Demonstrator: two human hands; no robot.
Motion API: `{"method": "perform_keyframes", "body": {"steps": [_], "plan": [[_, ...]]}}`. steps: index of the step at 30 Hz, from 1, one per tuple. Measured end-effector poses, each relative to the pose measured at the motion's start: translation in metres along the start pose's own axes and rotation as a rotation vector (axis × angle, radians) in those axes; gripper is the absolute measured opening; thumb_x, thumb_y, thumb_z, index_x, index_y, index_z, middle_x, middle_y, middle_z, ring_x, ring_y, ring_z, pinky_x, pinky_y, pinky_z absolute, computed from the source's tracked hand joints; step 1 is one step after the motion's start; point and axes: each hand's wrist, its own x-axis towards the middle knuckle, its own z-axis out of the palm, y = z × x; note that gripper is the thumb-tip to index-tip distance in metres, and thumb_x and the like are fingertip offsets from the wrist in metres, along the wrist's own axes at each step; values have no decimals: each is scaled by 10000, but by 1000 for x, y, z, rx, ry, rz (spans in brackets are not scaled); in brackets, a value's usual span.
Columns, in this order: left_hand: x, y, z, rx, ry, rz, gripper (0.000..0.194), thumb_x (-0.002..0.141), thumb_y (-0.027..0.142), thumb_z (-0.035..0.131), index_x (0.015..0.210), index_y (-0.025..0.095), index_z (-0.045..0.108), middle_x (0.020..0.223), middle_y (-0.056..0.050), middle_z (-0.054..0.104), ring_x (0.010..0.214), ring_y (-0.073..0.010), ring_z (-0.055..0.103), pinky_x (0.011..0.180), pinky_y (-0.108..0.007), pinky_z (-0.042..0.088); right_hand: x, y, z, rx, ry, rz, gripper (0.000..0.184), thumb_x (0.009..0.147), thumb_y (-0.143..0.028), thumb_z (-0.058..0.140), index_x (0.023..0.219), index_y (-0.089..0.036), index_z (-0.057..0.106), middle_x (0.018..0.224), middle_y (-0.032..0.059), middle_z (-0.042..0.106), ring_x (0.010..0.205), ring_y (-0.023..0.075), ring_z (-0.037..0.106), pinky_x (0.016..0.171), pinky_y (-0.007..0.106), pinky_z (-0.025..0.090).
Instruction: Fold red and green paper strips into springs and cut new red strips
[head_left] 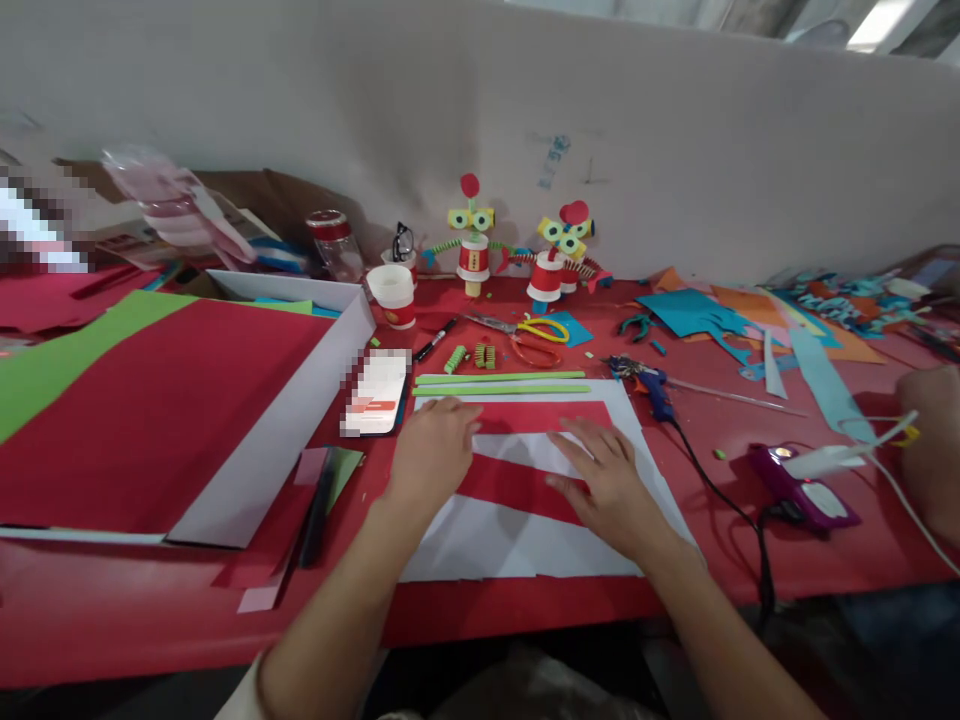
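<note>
My left hand [435, 450] lies at the left end of a red paper strip [525, 417], its fingers stretched out and partly overlapping one another. Over the right side of the white paper [487, 550] is my right hand [611, 490], fingers spread and holding nothing. Its fingertips are near both the upper strip and a second, slanted red strip [517, 488] below. Two thin green paper strips [510, 390] run along the sheet's far edge. Beyond them are folded green paper springs [485, 356] and scissors [517, 328].
At left stands a white box [292, 430] with red and green sheets over it. A phone [379, 392], black cutter [316, 510] and paper cup [392, 293] are nearby. Paper-cup figures [474, 258] stand behind. At right are a glue gun [656, 392], purple power socket [806, 490] and another person's arm [930, 450].
</note>
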Motion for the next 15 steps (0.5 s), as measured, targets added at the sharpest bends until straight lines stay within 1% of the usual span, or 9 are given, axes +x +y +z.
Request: {"method": "perform_keyframes", "body": {"steps": [2,4,6,8,11,13,15], "plan": [[-29,1,2,-48,-64,136,303,880,218,472,1117,233,661,1137,-51,675,1050,-213,606,895,-338,493,-14,-1,-9,59,-33,-89,409,864,-428,566,1205,-205,596,1236,99,618,1178,258,513,1040,481,352],[-61,4,8,-35,-88,235,345,873,260,496,1194,229,618,1278,-61,608,1184,-245,540,952,-389,473,-29,-1,-14,73,-72,-126,346,863,-391,583,1156,-214,630,1163,73,664,1122,231,561,1040,456,367],[-87,9,14,-11,-39,242,376,890,260,464,1244,208,581,1335,-79,560,1240,-255,498,991,-423,446,-41,0,-15,57,-82,-138,270,897,-310,545,1127,-216,650,1153,60,676,1107,209,584,1030,432,390],[-104,15,17,11,-14,210,376,901,246,443,1249,199,577,1332,-84,561,1238,-259,503,985,-432,449,-48,3,-14,43,-71,-165,253,924,-236,492,1109,-207,661,1160,56,678,1119,194,588,1006,394,426],[-110,24,14,45,-14,160,341,891,232,452,1183,203,627,1269,-82,612,1181,-276,549,932,-437,480,-52,6,-12,21,-72,-219,271,922,-178,478,1120,-203,661,1155,61,682,1124,202,592,977,386,456],[-106,27,11,62,-14,131,308,877,233,473,1119,205,661,1218,-81,646,1127,-282,583,890,-430,499,-52,6,-13,-4,-82,-237,280,908,-154,492,1129,-200,659,1148,78,683,1111,221,601,950,404,474],[-98,27,7,54,-28,97,269,876,257,482,1045,210,685,1145,-74,682,1044,-265,621,833,-394,520,-52,5,-13,-26,-84,-252,283,899,-142,500,1129,-186,659,1148,96,680,1101,238,607,916,407,496]]}}
